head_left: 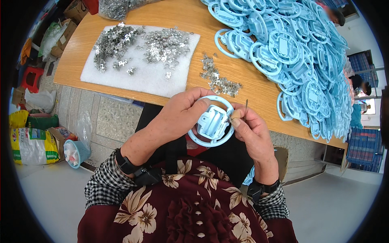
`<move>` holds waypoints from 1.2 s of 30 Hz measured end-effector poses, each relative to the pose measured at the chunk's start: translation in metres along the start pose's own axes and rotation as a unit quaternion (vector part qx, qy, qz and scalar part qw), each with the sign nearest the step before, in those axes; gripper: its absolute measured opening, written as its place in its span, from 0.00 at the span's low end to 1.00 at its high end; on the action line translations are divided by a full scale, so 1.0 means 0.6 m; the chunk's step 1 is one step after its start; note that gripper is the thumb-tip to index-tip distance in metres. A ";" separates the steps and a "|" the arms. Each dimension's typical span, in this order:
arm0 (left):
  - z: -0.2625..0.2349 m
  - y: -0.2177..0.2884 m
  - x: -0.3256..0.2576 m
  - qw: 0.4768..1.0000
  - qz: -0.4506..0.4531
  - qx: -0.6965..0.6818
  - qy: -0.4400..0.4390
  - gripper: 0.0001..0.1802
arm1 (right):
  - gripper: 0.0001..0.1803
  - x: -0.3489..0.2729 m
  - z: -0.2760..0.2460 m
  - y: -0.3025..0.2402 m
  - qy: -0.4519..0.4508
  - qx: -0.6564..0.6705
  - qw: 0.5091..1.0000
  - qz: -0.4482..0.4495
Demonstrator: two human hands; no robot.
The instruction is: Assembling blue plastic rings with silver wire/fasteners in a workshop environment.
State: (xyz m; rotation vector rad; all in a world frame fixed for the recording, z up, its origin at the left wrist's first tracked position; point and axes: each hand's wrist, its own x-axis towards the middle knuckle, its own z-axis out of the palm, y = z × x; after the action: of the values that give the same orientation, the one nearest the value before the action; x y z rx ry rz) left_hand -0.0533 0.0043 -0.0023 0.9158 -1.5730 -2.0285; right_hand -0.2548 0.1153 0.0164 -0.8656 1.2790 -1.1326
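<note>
My left hand (184, 109) grips a light blue plastic steering-wheel-shaped part (211, 142) by its upper left rim, over my lap just off the table edge. Inside its ring sits a boxy recess, facing up. At the ring's right side my right hand (253, 131) is closed, thumb and forefinger pinched near the inner edge. From those fingers a thin dark rod (246, 106) points upward; its lower end is hidden. Whatever small piece lies at the fingertips is too small to make out. Loose small metal clips (221, 84) lie on the table just beyond my hands.
Two heaps of metal clips (117, 42) rest on a white foam mat (133, 83). A big pile of blue plastic parts (300, 56) covers the right of the wooden table (77, 60). A bag of metal pieces (113, 9) stands at the back; a blue basket (83, 153) is on the floor.
</note>
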 end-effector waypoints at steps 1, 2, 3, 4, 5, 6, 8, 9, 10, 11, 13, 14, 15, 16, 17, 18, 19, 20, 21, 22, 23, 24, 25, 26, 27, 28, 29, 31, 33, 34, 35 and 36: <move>0.000 -0.003 0.002 1.000 0.006 0.017 0.007 0.18 | 0.05 0.001 0.005 -0.003 0.019 -0.018 0.999 -0.020; 0.000 -0.007 0.004 0.999 0.012 0.033 0.014 0.18 | 0.05 0.003 0.005 -0.001 0.032 -0.052 0.997 -0.055; 0.001 -0.012 0.007 0.998 0.017 0.048 0.020 0.18 | 0.05 0.005 0.002 0.003 0.046 -0.087 0.991 -0.089; 0.004 -0.012 0.007 0.998 0.016 0.053 0.023 0.18 | 0.05 0.006 0.001 0.006 0.060 -0.123 0.983 -0.123; 0.006 -0.011 0.007 0.998 0.014 0.057 0.026 0.18 | 0.06 0.006 0.002 0.010 0.066 -0.148 0.977 -0.137; 0.007 -0.010 0.008 0.998 0.014 0.061 0.031 0.18 | 0.06 0.009 0.005 0.013 0.070 -0.173 0.970 -0.154; 0.009 -0.015 0.010 0.998 0.012 0.059 0.029 0.18 | 0.08 0.013 0.010 0.013 0.069 -0.233 0.954 -0.178; 0.009 -0.016 0.011 0.998 0.011 0.059 0.029 0.18 | 0.08 0.016 0.013 0.011 0.064 -0.250 0.948 -0.187; 0.009 -0.017 0.011 0.998 0.010 0.058 0.028 0.18 | 0.07 0.019 0.014 0.011 0.060 -0.267 0.942 -0.196; 0.009 -0.016 0.011 0.998 0.009 0.057 0.027 0.18 | 0.07 0.020 0.016 0.010 0.055 -0.284 0.935 -0.204; 0.006 -0.017 0.010 0.998 0.005 0.057 0.029 0.18 | 0.07 0.021 0.022 0.001 0.060 -0.333 0.916 -0.217; 0.006 -0.019 0.011 0.998 0.001 0.058 0.031 0.18 | 0.07 0.022 0.024 -0.002 0.062 -0.357 0.905 -0.223; 0.007 -0.020 0.011 0.998 -0.001 0.058 0.030 0.18 | 0.07 0.023 0.023 0.001 0.066 -0.368 0.897 -0.236; 0.007 -0.018 0.011 0.997 -0.001 0.066 0.029 0.18 | 0.07 0.025 0.021 0.007 0.070 -0.380 0.888 -0.249; 0.007 -0.015 0.011 0.997 -0.001 0.074 0.027 0.18 | 0.08 0.026 0.019 0.009 0.074 -0.391 0.880 -0.261; 0.007 -0.015 0.011 0.996 -0.002 0.081 0.027 0.18 | 0.08 0.027 0.020 0.010 0.076 -0.399 0.876 -0.262; 0.007 -0.016 0.012 0.997 -0.002 0.079 0.028 0.18 | 0.09 0.027 0.021 0.010 0.079 -0.406 0.871 -0.263; 0.007 -0.018 0.012 0.997 -0.003 0.076 0.029 0.18 | 0.09 0.027 0.023 0.009 0.081 -0.414 0.867 -0.264; 0.007 -0.018 0.012 0.997 -0.003 0.073 0.031 0.18 | 0.09 0.027 0.024 0.008 0.082 -0.425 0.862 -0.266; 0.007 -0.018 0.012 0.997 -0.002 0.074 0.030 0.18 | 0.09 0.027 0.025 0.008 0.084 -0.435 0.856 -0.268; 0.006 -0.017 0.012 0.997 -0.002 0.075 0.030 0.18 | 0.10 0.026 0.026 0.007 0.086 -0.445 0.850 -0.269; 0.006 -0.017 0.013 0.997 -0.001 0.075 0.030 0.18 | 0.10 0.026 0.027 0.005 0.087 -0.459 0.841 -0.272; 0.006 -0.017 0.013 0.996 -0.002 0.080 0.032 0.18 | 0.11 0.025 0.029 0.003 0.088 -0.473 0.832 -0.275; 0.006 -0.018 0.013 0.996 -0.003 0.085 0.035 0.18 | 0.11 0.025 0.029 0.002 0.089 -0.487 0.823 -0.278; 0.006 -0.019 0.014 0.995 -0.005 0.090 0.037 0.18 | 0.11 0.025 0.030 0.002 0.092 -0.495 0.817 -0.281; 0.006 -0.019 0.014 0.995 -0.005 0.090 0.036 0.18 | 0.12 0.024 0.030 0.003 0.095 -0.503 0.811 -0.283; 0.007 -0.018 0.014 0.995 -0.005 0.089 0.035 0.18 | 0.12 0.024 0.031 0.004 0.098 -0.512 0.804 -0.286; 0.008 -0.017 0.014 0.996 -0.007 0.087 0.036 0.18 | 0.12 0.024 0.033 0.002 0.092 -0.551 0.769 -0.311; 0.009 -0.016 0.013 0.996 -0.011 0.084 0.039 0.18 | 0.13 0.023 0.037 -0.003 0.088 -0.582 0.736 -0.334; 0.009 -0.017 0.012 0.996 -0.010 0.081 0.039 0.18 | 0.13 0.020 0.038 -0.006 0.087 -0.594 0.721 -0.346; 0.009 -0.019 0.012 0.996 -0.009 0.078 0.039 0.18 | 0.14 0.018 0.039 -0.007 0.087 -0.606 0.706 -0.357; 0.010 -0.019 0.012 0.996 -0.005 0.075 0.038 0.18 | 0.15 0.015 0.038 -0.009 0.086 -0.600 0.713 -0.351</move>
State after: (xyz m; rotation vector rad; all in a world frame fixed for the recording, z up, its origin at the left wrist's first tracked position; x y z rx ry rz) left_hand -0.0616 0.0066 -0.0143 1.0449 -1.7002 -1.8802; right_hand -0.2338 0.1032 0.0218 -2.4292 1.9190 -0.8044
